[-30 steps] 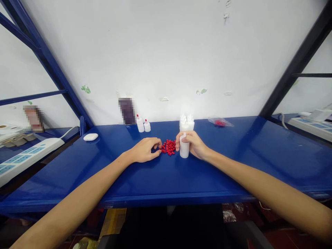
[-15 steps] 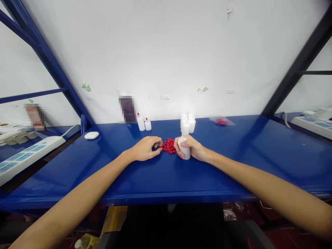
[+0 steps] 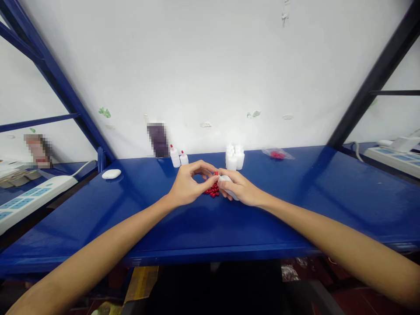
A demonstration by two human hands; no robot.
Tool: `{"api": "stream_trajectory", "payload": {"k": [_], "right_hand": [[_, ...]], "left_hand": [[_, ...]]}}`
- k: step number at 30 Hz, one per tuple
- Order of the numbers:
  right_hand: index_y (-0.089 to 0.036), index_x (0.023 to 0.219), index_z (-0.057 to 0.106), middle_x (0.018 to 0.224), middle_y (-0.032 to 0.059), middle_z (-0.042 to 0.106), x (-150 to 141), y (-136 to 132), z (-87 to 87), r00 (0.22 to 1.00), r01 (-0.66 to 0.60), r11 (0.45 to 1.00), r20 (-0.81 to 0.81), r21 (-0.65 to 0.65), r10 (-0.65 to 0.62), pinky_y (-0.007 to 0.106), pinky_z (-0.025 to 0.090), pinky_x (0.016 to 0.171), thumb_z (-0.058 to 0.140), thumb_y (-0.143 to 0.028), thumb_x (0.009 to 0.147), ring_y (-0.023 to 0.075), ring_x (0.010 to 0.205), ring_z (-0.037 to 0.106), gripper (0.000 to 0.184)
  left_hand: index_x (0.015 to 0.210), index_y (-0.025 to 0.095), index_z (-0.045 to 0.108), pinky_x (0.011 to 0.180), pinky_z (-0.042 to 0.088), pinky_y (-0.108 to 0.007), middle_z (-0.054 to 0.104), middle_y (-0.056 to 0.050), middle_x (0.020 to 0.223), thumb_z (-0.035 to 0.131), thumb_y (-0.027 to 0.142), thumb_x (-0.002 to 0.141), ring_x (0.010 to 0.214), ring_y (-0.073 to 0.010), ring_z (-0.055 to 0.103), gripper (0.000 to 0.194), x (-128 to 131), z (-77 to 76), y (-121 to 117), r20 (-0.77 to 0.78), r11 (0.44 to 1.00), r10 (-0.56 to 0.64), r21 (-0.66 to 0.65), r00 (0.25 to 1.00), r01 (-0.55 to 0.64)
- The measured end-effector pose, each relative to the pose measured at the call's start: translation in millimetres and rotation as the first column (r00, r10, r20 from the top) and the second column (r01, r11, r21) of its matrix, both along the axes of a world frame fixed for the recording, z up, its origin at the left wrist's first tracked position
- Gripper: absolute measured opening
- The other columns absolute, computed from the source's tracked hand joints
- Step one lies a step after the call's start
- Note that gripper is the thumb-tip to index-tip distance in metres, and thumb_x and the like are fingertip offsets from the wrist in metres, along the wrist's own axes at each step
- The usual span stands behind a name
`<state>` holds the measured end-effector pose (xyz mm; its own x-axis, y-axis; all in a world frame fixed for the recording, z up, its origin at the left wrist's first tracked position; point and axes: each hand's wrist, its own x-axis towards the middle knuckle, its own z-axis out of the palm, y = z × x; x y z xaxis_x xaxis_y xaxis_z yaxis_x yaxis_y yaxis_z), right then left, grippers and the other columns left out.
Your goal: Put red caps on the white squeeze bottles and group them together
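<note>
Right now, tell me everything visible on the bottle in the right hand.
The bottle is white, smooth and plastic-looking, partly hidden by the right hand gripping it. It tilts, top toward the left hand, beside the pile of red caps. A red cap shows at its tip by the left fingertips; whether it is seated, I can't tell.

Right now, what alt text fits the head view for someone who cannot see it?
A person's left hand holds a red cap at the tip of a tilted white bottle in the right hand, by a pile of red caps on a blue table. Behind stand two red-capped bottles and a cluster of white bottles.
</note>
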<state>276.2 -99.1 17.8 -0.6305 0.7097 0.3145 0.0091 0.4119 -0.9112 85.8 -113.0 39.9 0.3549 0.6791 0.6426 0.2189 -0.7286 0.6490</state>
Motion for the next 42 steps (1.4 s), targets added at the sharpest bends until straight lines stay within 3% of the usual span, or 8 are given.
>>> {"api": "stream_trajectory", "payload": {"k": [5,10,14,20,25,30,34,42], "right_hand": [[-0.019,0.084,0.053,0.058,-0.0056,0.050,0,4,-1.0,0.999,-0.021,1.000,-0.025,0.020,0.021,0.022,0.036,0.044,0.051,-0.037,0.090,0.0088,0.045,0.043,0.019],[-0.019,0.080,0.053,0.056,-0.0060,0.049,1,9,-2.5,1.000,0.022,1.000,-0.020,0.007,-0.022,0.022,0.036,0.043,0.052,-0.035,0.089,0.0083,0.043,0.043,0.019],[-0.020,0.078,0.051,0.051,-0.0070,0.047,-1,13,-3.8,0.996,0.066,0.996,-0.050,-0.055,-0.069,0.021,0.033,0.041,0.048,-0.032,0.088,0.0084,0.040,0.042,0.016],[-0.021,0.069,0.044,0.045,-0.0064,0.047,-10,23,-5.5,0.988,0.077,0.978,-0.114,-0.195,-0.100,0.022,0.030,0.037,0.046,-0.030,0.086,0.0090,0.034,0.041,0.019],[-0.021,0.070,0.045,0.047,-0.0065,0.048,-13,33,-2.4,0.995,0.067,0.978,-0.060,-0.195,-0.080,0.021,0.033,0.037,0.045,-0.030,0.088,0.0082,0.034,0.042,0.020],[-0.020,0.068,0.044,0.050,-0.0059,0.049,-10,42,2.9,0.999,-0.034,0.982,0.000,-0.188,0.035,0.021,0.036,0.040,0.045,-0.031,0.087,0.0081,0.036,0.045,0.023],[-0.018,0.067,0.050,0.049,-0.0033,0.051,-2,45,7.3,0.984,-0.152,0.960,0.052,-0.233,0.169,0.022,0.035,0.040,0.039,-0.042,0.091,0.0089,0.037,0.045,0.036],[-0.017,0.066,0.051,0.046,-0.0037,0.049,14,38,6.7,0.994,-0.019,0.982,0.100,-0.188,0.038,0.022,0.034,0.040,0.035,-0.062,0.094,0.0079,0.036,0.043,0.055]], "left_hand": [[0.087,0.014,0.067,0.069,0.059,-0.028,0.073,-0.007,0.086,0.074,0.028,0.078,0.073,-0.0149,0.069,0.018,1,0.5,5,0.050,0.997,-0.018,-0.071,0.999,0.021],[0.103,0.015,0.070,0.076,0.060,-0.030,0.075,-0.007,0.091,0.076,0.030,0.077,0.079,-0.0171,0.072,0.031,3,2.2,16,0.067,0.979,-0.044,-0.194,0.997,0.056],[0.090,0.014,0.072,0.078,0.060,-0.033,0.076,-0.008,0.090,0.078,0.035,0.074,0.081,-0.0188,0.072,0.027,7,0.9,30,0.108,0.963,-0.069,-0.254,0.992,0.094],[0.088,0.013,0.071,0.078,0.059,-0.032,0.076,-0.008,0.087,0.081,0.036,0.070,0.081,-0.0190,0.072,0.031,5,4.4,54,0.094,0.944,-0.125,-0.296,0.988,0.148],[0.085,0.013,0.070,0.072,0.058,-0.029,0.074,-0.006,0.080,0.082,0.038,0.068,0.075,-0.0173,0.071,0.032,-6,10.3,70,0.025,0.939,-0.152,-0.308,0.988,0.153],[0.080,0.014,0.071,0.069,0.053,-0.026,0.072,-0.004,0.078,0.080,0.032,0.072,0.071,-0.0134,0.066,0.022,-13,19.1,67,-0.082,0.963,-0.146,-0.242,0.986,0.122],[0.078,0.014,0.070,0.068,0.051,-0.026,0.070,-0.004,0.077,0.081,0.030,0.072,0.071,-0.0127,0.063,0.020,-12,19.8,62,-0.103,0.947,-0.195,-0.279,0.975,0.160],[0.080,0.014,0.068,0.069,0.050,-0.025,0.068,-0.001,0.077,0.082,0.028,0.070,0.071,-0.0121,0.063,0.022,11,5.8,62,0.023,0.913,-0.260,-0.320,0.965,0.253]]}}
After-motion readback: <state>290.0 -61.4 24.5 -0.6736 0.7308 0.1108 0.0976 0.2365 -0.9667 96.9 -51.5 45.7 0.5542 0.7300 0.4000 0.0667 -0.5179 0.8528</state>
